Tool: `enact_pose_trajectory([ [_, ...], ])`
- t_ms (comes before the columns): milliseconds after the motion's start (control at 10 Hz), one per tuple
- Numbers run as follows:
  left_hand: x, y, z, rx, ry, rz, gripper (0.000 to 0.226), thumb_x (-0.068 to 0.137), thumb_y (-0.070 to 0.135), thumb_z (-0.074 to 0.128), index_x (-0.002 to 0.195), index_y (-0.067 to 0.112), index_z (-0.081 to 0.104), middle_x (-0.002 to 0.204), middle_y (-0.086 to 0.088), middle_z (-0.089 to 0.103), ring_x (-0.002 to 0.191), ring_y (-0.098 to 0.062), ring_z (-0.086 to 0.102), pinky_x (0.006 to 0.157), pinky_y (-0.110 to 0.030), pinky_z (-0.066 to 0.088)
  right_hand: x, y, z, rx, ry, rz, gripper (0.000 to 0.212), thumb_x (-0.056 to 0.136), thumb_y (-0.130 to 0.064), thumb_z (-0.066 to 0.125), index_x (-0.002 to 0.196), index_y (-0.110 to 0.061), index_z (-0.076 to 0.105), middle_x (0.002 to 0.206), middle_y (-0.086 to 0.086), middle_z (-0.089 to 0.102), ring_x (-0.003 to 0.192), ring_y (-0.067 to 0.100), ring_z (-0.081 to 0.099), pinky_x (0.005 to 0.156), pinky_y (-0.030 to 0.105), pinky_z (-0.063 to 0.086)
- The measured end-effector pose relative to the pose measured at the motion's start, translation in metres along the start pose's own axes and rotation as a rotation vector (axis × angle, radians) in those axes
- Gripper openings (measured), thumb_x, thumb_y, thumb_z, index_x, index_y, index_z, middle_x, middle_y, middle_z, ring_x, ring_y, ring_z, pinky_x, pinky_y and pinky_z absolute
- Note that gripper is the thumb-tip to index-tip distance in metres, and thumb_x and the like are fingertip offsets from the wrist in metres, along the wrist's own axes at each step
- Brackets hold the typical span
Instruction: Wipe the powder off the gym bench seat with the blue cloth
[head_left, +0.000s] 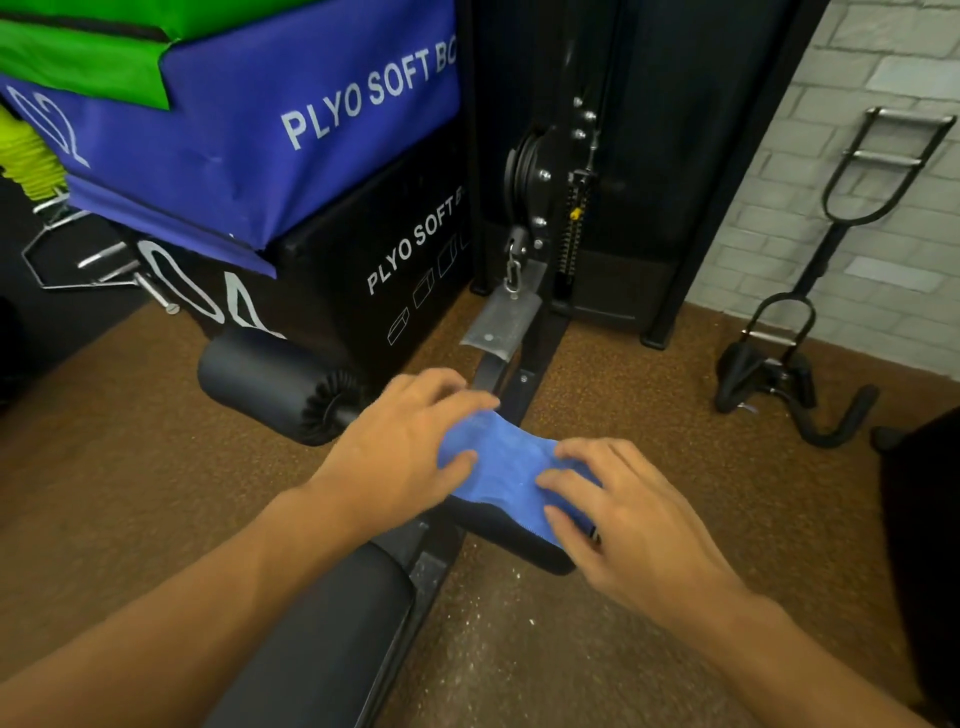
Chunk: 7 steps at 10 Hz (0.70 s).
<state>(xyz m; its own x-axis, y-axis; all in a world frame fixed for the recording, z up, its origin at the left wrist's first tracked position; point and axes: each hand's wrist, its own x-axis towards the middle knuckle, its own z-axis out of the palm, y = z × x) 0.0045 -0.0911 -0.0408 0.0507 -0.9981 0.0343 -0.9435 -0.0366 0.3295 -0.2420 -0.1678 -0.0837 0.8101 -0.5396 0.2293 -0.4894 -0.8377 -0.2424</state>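
Note:
The blue cloth (506, 467) lies spread over the black bench seat (511, 540), covering most of its top. My left hand (400, 447) rests on the cloth's left edge, fingers spread flat and thumb on the fabric. My right hand (618, 514) presses on the cloth's right side with fingers slightly bent. White powder shows on the cloth and is scattered over the brown floor (498, 608) below the seat. The seat's top surface is hidden under the cloth and my hands.
The bench's long black back pad (322, 639) runs toward me. A black foam roller pad (280, 384) sticks out at the left. Stacked plyo boxes (291, 156) stand behind it. A cable machine (550, 208) is ahead, and a black handle attachment (810, 353) leans on the brick wall.

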Motion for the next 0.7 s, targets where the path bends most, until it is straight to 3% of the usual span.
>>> enact_pose_trajectory([
  [100, -0.007, -0.002, 0.003, 0.063, -0.139, 0.076, 0.054, 0.095, 0.043, 0.065, 0.147, 0.039, 0.051, 0.159, 0.005, 0.038, 0.144, -0.016, 0.034, 0.118, -0.034, 0.034, -0.003, 0.002, 0.001, 0.019, -0.025, 0.004, 0.029, 0.093, -0.040, 0.053, 0.118, -0.029, 0.063, 0.123, -0.004, 0.059, 0.112, 0.020, 0.056, 0.089, 0.037, 0.055],
  [300, -0.008, -0.006, 0.017, 0.098, -0.175, 0.058, 0.052, 0.101, 0.043, 0.055, 0.152, 0.039, 0.044, 0.165, 0.008, 0.030, 0.152, -0.010, 0.023, 0.124, -0.029, 0.020, -0.007, 0.006, 0.011, 0.041, -0.023, -0.021, 0.030, 0.097, -0.042, 0.049, 0.123, -0.032, 0.060, 0.123, -0.009, 0.059, 0.112, 0.015, 0.054, 0.096, 0.030, 0.050],
  [700, -0.014, 0.004, 0.002, 0.080, -0.169, -0.009, 0.057, 0.102, 0.045, 0.050, 0.157, 0.039, 0.033, 0.168, 0.008, 0.022, 0.153, -0.010, 0.018, 0.122, -0.033, 0.028, 0.005, -0.006, -0.007, 0.054, -0.042, 0.034, 0.036, 0.093, -0.042, 0.055, 0.125, -0.028, 0.062, 0.126, -0.005, 0.059, 0.114, 0.018, 0.056, 0.094, 0.036, 0.054],
])
